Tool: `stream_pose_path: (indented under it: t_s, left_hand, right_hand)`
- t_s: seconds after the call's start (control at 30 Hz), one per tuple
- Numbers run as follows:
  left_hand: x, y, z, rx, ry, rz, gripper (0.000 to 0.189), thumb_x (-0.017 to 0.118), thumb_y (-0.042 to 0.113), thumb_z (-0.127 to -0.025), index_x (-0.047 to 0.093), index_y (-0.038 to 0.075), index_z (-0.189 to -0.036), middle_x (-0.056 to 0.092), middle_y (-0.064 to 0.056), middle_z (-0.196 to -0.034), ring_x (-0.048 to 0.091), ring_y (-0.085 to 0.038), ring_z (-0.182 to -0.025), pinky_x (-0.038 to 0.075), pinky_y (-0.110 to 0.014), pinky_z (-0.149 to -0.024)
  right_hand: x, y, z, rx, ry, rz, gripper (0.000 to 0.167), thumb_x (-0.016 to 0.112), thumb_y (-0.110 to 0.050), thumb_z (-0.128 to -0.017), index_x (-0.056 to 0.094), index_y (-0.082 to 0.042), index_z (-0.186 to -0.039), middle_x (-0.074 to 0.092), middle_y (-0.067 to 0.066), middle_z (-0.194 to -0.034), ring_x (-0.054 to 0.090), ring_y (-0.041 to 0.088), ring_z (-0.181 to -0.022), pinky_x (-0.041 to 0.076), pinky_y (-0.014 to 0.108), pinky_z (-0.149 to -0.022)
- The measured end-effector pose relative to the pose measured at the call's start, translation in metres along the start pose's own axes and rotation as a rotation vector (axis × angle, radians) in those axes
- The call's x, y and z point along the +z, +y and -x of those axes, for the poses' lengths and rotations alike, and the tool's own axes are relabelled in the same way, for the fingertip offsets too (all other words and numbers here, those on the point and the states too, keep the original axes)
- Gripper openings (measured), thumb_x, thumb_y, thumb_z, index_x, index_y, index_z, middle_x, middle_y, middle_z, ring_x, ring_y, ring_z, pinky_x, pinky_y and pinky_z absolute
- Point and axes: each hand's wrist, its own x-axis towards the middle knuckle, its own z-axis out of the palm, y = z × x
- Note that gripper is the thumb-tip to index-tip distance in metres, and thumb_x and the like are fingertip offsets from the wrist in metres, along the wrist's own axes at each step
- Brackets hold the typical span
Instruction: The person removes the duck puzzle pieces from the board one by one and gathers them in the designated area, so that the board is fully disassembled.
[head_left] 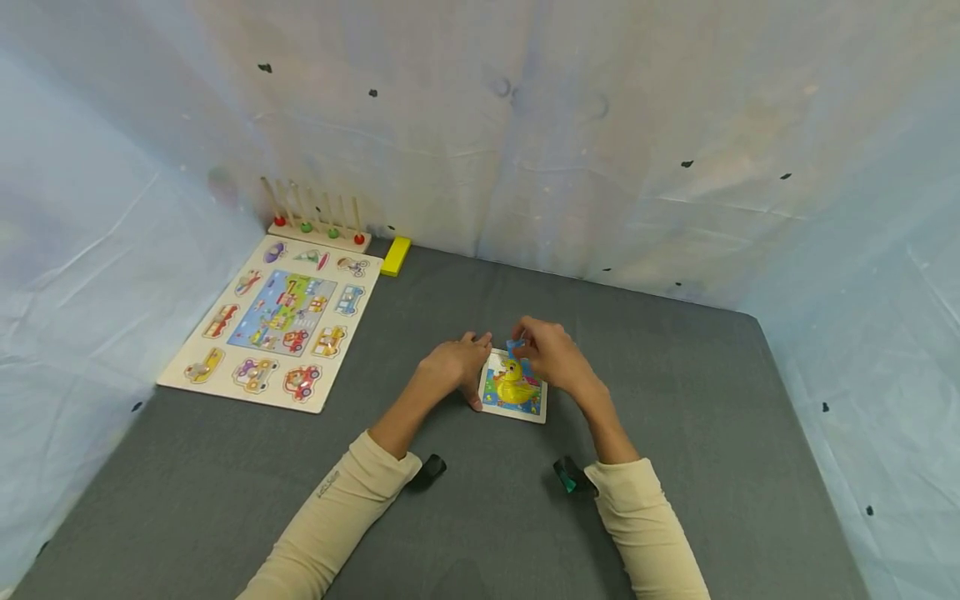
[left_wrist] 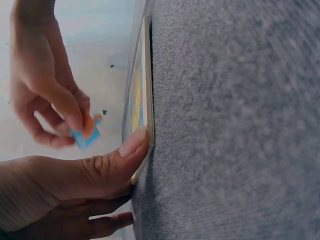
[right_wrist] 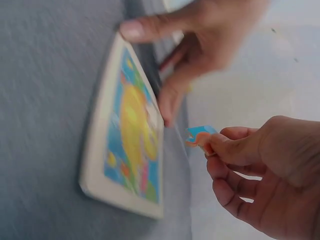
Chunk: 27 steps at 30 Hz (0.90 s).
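presently, right hand (head_left: pixel 553 358) is pinching a blue-and-orange piece (right_wrist: pixel 201 132) near the duck puzzle (head_left: pixel 515 388), fingers are hiding the piece's end, left hand (head_left: pixel 455 364) is touching the puzzle's edge, fingers apart

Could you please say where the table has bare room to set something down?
Bare table lies right of the right hand, and between the large puzzle board and left hand. It's crowded around the duck puzzle and far left, where board, peg stand and yellow block cluster.
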Motion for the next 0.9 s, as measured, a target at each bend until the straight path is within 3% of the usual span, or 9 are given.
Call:
stream_pose_path:
  t_s: [0.23,0.37,0.53,0.67,0.9]
  left_hand:
    - [0.001,0.0,-0.001,-0.017,0.007,-0.001,0.117,0.094,0.04,-0.076,0.026,0.008,-0.166,0.016,-0.007,-0.178,0.019,-0.031,-0.165,0.034,-0.051,-0.128]
    - [0.002,0.001,0.0,-0.024,0.015,-0.007,0.116,0.094,0.04,-0.076,0.027,0.009,-0.166,0.017,-0.006,-0.178,0.019,-0.03,-0.164,0.035,-0.05,-0.128]
    - [0.002,0.001,0.001,-0.021,0.018,-0.007,0.116,0.094,0.04,-0.077,0.027,0.009,-0.166,0.017,-0.007,-0.178,0.019,-0.031,-0.164,0.035,-0.051,-0.128]
    - [0.002,0.001,0.0,-0.013,0.016,-0.001,0.116,0.093,0.04,-0.077,0.027,0.008,-0.166,0.017,-0.007,-0.178,0.019,-0.031,-0.165,0.034,-0.051,-0.128]
    - [0.003,0.0,0.0,-0.007,0.014,-0.005,0.115,0.093,0.041,-0.077,0.027,0.009,-0.166,0.016,-0.006,-0.178,0.018,-0.031,-0.165,0.034,-0.05,-0.128]
  right_hand:
    - [-0.03,0.025,0.019,0.056,0.079,-0.033,0.011,0.061,0.003,-0.102,0.066,0.004,-0.112,0.072,0.018,-0.09,0.071,0.037,-0.081,0.052,0.033,-0.065]
    - [-0.044,0.044,0.032,0.102,0.124,-0.02,0.012,0.058,0.004,-0.103,0.065,0.003,-0.113,0.07,0.02,-0.092,0.067,0.036,-0.079,0.047,0.031,-0.064]
    - [-0.057,0.062,0.045,0.177,0.153,0.009,0.014,0.055,0.006,-0.103,0.063,0.004,-0.114,0.067,0.024,-0.103,0.065,0.031,-0.082,0.05,0.034,-0.069]
    - [-0.062,0.074,0.051,0.221,0.14,0.048,0.015,0.054,0.008,-0.101,0.063,0.005,-0.113,0.064,0.025,-0.106,0.063,0.031,-0.083,0.049,0.036,-0.07]
    - [-0.056,0.095,0.048,0.256,0.049,0.073,0.014,0.06,0.008,-0.097,0.066,0.006,-0.109,0.065,0.021,-0.095,0.057,0.025,-0.076,0.045,0.034,-0.068]
